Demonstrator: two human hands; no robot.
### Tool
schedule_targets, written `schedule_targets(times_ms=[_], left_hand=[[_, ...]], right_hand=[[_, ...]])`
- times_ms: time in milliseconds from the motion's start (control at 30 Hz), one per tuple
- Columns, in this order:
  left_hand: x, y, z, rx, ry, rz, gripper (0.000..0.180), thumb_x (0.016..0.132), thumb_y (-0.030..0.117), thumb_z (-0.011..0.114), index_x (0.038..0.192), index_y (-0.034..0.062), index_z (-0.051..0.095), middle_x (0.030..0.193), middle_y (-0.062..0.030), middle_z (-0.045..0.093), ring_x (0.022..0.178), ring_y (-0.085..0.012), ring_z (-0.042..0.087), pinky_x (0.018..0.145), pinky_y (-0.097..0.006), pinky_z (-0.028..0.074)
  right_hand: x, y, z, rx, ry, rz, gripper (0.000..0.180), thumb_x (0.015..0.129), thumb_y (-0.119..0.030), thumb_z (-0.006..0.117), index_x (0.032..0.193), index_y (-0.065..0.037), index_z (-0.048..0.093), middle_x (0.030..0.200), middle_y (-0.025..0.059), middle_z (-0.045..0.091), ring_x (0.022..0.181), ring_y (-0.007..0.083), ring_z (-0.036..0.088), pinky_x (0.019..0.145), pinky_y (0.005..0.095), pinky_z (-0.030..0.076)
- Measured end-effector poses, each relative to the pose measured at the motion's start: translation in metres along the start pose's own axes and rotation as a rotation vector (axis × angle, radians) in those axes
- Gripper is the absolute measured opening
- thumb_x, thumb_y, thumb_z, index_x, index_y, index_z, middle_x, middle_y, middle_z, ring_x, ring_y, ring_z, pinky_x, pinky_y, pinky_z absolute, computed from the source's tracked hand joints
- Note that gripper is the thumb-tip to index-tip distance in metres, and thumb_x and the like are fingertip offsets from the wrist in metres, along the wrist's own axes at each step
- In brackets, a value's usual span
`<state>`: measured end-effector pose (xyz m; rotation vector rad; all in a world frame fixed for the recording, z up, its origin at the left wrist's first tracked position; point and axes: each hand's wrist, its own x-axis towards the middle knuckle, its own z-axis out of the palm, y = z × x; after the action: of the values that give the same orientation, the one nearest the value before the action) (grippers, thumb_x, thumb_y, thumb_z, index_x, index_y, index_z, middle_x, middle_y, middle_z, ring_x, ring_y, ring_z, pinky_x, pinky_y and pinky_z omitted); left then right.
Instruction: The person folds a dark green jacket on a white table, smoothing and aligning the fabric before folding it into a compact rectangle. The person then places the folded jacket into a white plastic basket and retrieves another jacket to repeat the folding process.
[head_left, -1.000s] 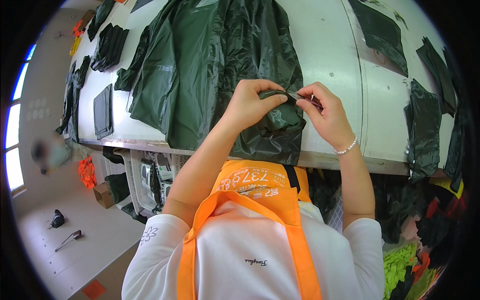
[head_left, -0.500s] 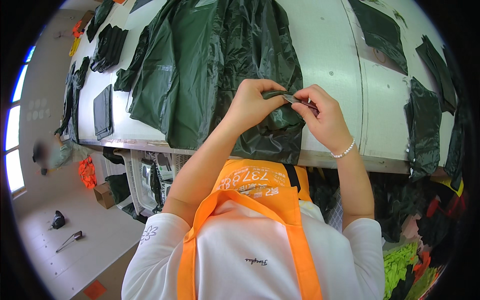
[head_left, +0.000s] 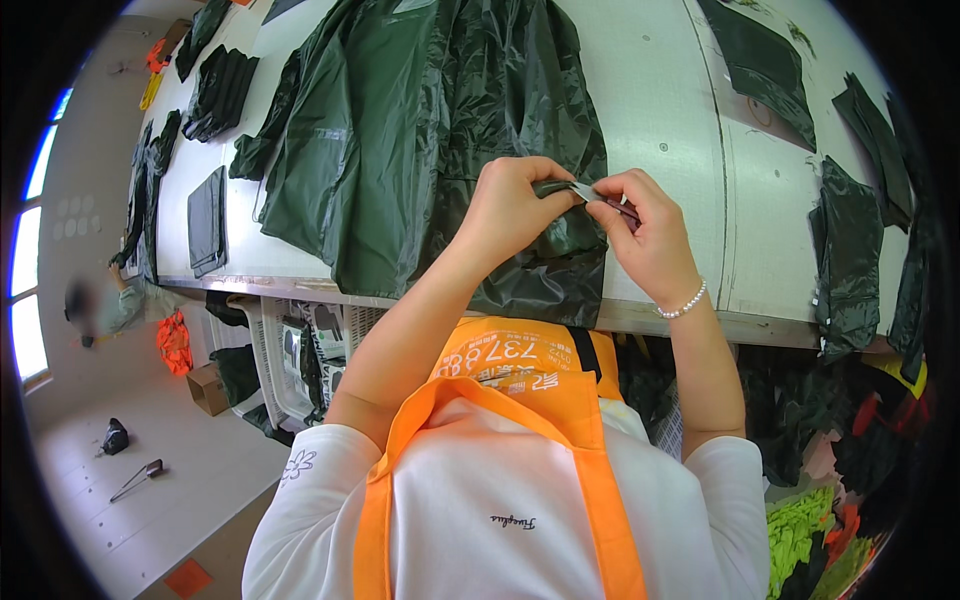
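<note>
A large dark green garment (head_left: pixel 390 150) of shiny coated fabric lies spread over the white table, its lower part hanging to the near edge. My left hand (head_left: pixel 515 205) is closed, pinching a fold of this garment between thumb and fingers. Close beside it, my right hand (head_left: pixel 640 220) grips a small tool (head_left: pixel 622 209) with a silver metal blade and a dark reddish handle. The blade's tip meets the pinched fold at my left fingertips. Whether the tool is a pair of snips or a small knife cannot be made out.
Folded dark green pieces lie on the table's left (head_left: pixel 207 222) and right (head_left: pixel 850 250). Under the near edge stands a white plastic basket (head_left: pixel 270 365) with packages. At far left are another person (head_left: pixel 120 305), a cardboard box (head_left: pixel 207 390) and a long-handled dustpan (head_left: pixel 138 480) on the floor.
The tool's silver blade has turned and shows more plainly between my hands. My right hand has shifted very slightly left. The garment stays nearly still.
</note>
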<state>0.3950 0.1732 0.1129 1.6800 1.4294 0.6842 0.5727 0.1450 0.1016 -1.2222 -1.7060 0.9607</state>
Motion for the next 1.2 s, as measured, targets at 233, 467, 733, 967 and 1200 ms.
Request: schedule_targets(times_ms=[233,467,733,967,1200], left_hand=[[-0.001,0.001,-0.001,0.027,-0.046,-0.045,0.020,0.072,0.012,0.067,0.086,-0.0028,0.067,0.066,-0.0061,0.063,0.060,-0.0067,0.051,0.057,-0.023,0.043],[-0.001,0.000,-0.003,-0.029,-0.128,-0.036,0.019,0.071,0.011,0.068,0.084,-0.0035,0.067,0.066,-0.0042,0.062,0.062,-0.0056,0.051,0.058,-0.024,0.044],[-0.001,0.000,-0.004,-0.042,-0.146,-0.039,0.019,0.072,0.012,0.072,0.082,-0.0032,0.067,0.066,-0.0028,0.062,0.063,-0.0049,0.052,0.060,-0.023,0.045],[0.004,0.003,-0.011,-0.301,-0.196,-0.037,0.024,0.073,0.010,0.073,0.092,-0.0019,0.066,0.081,-0.0008,0.064,0.075,-0.0055,0.056,0.068,-0.020,0.046],[-0.014,-0.005,0.011,-0.528,-0.246,-0.071,0.055,0.071,0.005,0.075,0.119,-0.0005,0.049,0.097,-0.0047,0.061,0.086,-0.0073,0.057,0.075,-0.021,0.045]], right_hand=[[0.001,-0.002,0.002,-0.032,-0.006,-0.021,0.015,0.082,-0.010,0.065,0.091,-0.002,0.057,0.084,0.0072,0.057,0.068,0.0200,0.061,0.060,0.0268,0.049],[0.005,0.000,-0.002,-0.092,-0.055,-0.106,0.015,0.080,-0.011,0.065,0.090,-0.003,0.058,0.084,0.0062,0.057,0.067,0.0214,0.060,0.059,0.0277,0.048],[0.004,0.015,0.000,0.051,-0.009,-0.063,0.016,0.080,-0.009,0.067,0.092,-0.002,0.058,0.083,0.0036,0.057,0.061,0.0122,0.051,0.056,0.0224,0.042],[-0.006,0.059,0.009,0.465,-0.180,0.233,0.023,0.073,-0.006,0.073,0.091,-0.004,0.059,0.076,-0.0055,0.049,0.061,0.0030,0.035,0.053,0.0179,0.031],[0.019,0.058,0.014,0.072,0.643,0.115,0.015,0.071,0.001,0.066,0.070,-0.001,0.051,0.058,0.0013,0.049,0.053,0.0063,0.041,0.050,0.0222,0.036]])
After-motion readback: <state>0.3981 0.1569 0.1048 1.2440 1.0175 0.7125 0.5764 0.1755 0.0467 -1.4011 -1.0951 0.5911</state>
